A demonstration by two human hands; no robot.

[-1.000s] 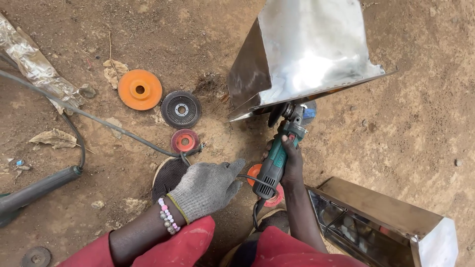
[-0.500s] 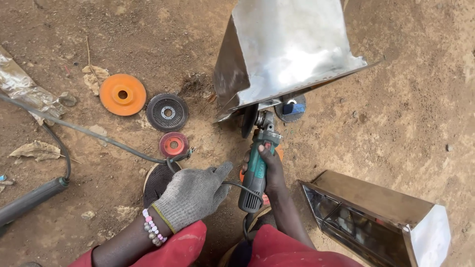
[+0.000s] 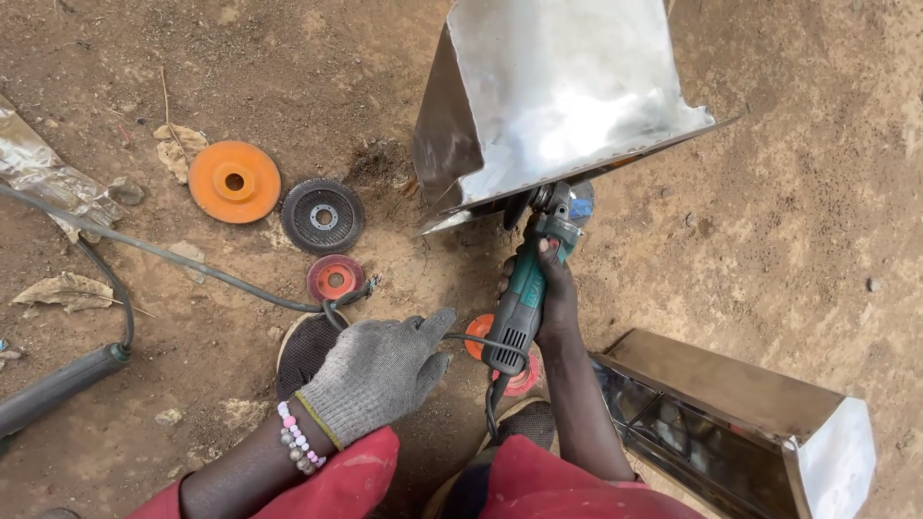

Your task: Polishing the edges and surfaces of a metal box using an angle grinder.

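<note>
Since half second ago: your gloved left hand [image 3: 377,373] slid right, closer to grinder cord; right hand barely shifted. Your right hand [image 3: 550,288], bare, fingers wrapped tight round green angle grinder [image 3: 527,293]. Grinder's long axis runs near-vertical in view, head pointing away from you, tucked under lower edge of shiny metal hopper [image 3: 562,96]. Left fingers loosely together, slightly curled, holding nothing. Counts: one grinder, two metal hoppers, second hopper [image 3: 760,423] at right; three loose discs left: orange disc [image 3: 235,181], black disc [image 3: 322,215], red disc [image 3: 335,279].
</note>
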